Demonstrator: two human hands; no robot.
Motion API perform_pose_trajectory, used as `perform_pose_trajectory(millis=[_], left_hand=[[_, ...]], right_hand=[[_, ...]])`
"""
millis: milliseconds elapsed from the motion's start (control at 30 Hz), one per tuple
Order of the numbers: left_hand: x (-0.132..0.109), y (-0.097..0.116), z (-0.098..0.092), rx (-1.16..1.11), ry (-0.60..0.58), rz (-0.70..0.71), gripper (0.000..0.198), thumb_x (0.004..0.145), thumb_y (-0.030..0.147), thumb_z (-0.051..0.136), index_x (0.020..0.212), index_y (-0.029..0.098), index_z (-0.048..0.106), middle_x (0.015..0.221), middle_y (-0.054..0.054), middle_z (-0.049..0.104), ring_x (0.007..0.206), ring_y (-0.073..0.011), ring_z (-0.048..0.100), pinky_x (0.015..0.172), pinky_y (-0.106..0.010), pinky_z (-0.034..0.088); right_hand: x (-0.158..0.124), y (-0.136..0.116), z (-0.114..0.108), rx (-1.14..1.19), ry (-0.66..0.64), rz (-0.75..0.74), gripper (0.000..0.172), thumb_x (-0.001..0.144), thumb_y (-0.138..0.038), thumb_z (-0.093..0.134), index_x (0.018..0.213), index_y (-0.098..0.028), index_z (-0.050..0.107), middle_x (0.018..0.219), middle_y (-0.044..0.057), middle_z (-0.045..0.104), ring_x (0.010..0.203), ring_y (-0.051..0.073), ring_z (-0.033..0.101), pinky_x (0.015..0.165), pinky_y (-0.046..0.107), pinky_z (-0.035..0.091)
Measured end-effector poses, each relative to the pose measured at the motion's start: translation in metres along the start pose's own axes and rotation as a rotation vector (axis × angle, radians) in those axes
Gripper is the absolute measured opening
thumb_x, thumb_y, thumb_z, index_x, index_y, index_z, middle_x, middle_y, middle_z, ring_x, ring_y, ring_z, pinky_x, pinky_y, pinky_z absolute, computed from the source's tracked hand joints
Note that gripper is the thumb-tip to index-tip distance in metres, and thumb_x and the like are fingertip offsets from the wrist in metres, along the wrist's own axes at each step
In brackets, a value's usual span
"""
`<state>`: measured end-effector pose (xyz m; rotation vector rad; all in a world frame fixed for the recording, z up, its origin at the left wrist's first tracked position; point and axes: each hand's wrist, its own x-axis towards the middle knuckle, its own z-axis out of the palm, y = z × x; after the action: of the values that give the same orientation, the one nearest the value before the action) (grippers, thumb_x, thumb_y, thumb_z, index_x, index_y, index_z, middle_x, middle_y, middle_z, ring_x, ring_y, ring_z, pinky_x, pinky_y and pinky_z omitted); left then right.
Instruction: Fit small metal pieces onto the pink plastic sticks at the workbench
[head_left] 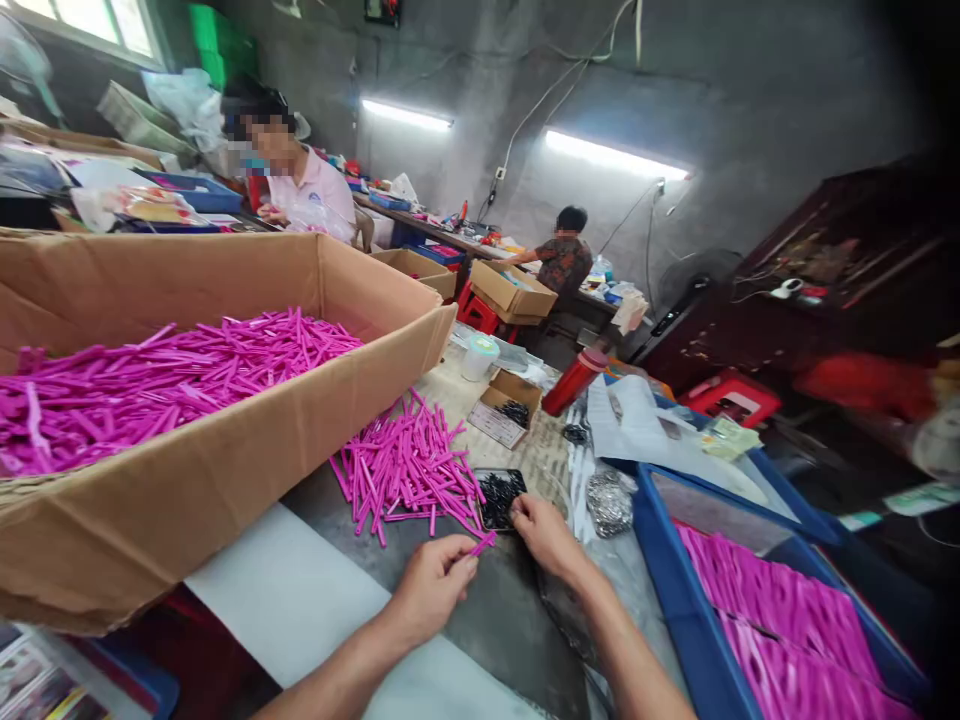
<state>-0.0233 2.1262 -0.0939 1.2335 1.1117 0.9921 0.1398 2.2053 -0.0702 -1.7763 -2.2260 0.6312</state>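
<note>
My left hand (441, 578) is closed in a pinch around a short magenta plastic stick (484, 543), whose end sticks out past the fingertips. My right hand (541, 532) reaches to the near right edge of a small tray (480, 500) that holds small black parts (501, 494). Its fingertips are pressed together, and whatever may be between them is too small to make out. Just beyond my left hand, a loose pile of magenta sticks (412, 465) spreads over the table beside the tray.
A large cardboard box (225, 440) of magenta sticks takes up the left. Behind the tray stand a small carton (517, 390), a lidded tub (478, 358) and a red bottle (574, 382). A blue crate (667, 570) with bundled magenta pieces is at right. Two people sit farther back.
</note>
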Motion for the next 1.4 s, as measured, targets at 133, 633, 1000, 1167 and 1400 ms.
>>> perform_pose_trajectory(millis=[133, 633, 1000, 1167, 1400], left_hand=[[0.002, 0.000, -0.001, -0.074, -0.024, -0.004, 0.014, 0.071, 0.023, 0.042, 0.065, 0.014, 0.050, 0.056, 0.004, 0.043, 0.044, -0.0058, 0.039, 0.039, -0.016, 0.028], [0.007, 0.000, -0.001, -0.337, -0.002, -0.067, 0.029, 0.066, 0.039, 0.055, 0.075, 0.012, 0.052, 0.053, 0.006, 0.041, 0.039, -0.0028, 0.030, 0.036, -0.016, 0.019], [0.005, 0.003, -0.001, -0.344, -0.030, -0.049, 0.022, 0.067, 0.033, 0.056, 0.063, 0.014, 0.045, 0.046, 0.008, 0.033, 0.040, -0.0035, 0.026, 0.036, -0.016, 0.018], [0.006, 0.006, -0.001, -0.296, -0.017, -0.046, 0.021, 0.068, 0.030, 0.052, 0.058, 0.015, 0.041, 0.046, 0.009, 0.032, 0.040, -0.0037, 0.024, 0.037, -0.017, 0.016], [0.006, 0.006, -0.002, -0.269, -0.047, -0.022, 0.020, 0.070, 0.027, 0.048, 0.057, 0.016, 0.039, 0.045, 0.010, 0.026, 0.040, -0.0043, 0.021, 0.038, -0.018, 0.015]], right_hand=[[-0.004, 0.002, -0.004, 0.117, -0.009, -0.028, 0.014, 0.073, -0.022, 0.034, 0.060, -0.018, 0.039, 0.055, -0.004, 0.040, 0.056, 0.011, 0.039, 0.052, 0.021, 0.028], [-0.040, -0.019, 0.005, 0.608, -0.014, -0.147, 0.017, 0.077, -0.030, 0.041, 0.064, -0.018, 0.039, 0.059, -0.004, 0.033, 0.056, 0.011, 0.032, 0.051, 0.022, 0.027], [-0.054, -0.034, 0.021, 0.386, 0.118, -0.311, 0.016, 0.079, -0.021, 0.037, 0.063, -0.019, 0.039, 0.062, -0.002, 0.041, 0.060, 0.013, 0.040, 0.056, 0.024, 0.032], [-0.054, -0.036, 0.023, 0.248, 0.190, -0.382, 0.015, 0.078, -0.016, 0.036, 0.064, -0.019, 0.042, 0.063, 0.000, 0.044, 0.062, 0.014, 0.041, 0.056, 0.025, 0.032], [-0.056, -0.035, 0.029, 0.516, 0.141, -0.248, 0.014, 0.079, -0.025, 0.041, 0.069, -0.018, 0.048, 0.065, 0.000, 0.046, 0.062, 0.014, 0.043, 0.057, 0.024, 0.034]])
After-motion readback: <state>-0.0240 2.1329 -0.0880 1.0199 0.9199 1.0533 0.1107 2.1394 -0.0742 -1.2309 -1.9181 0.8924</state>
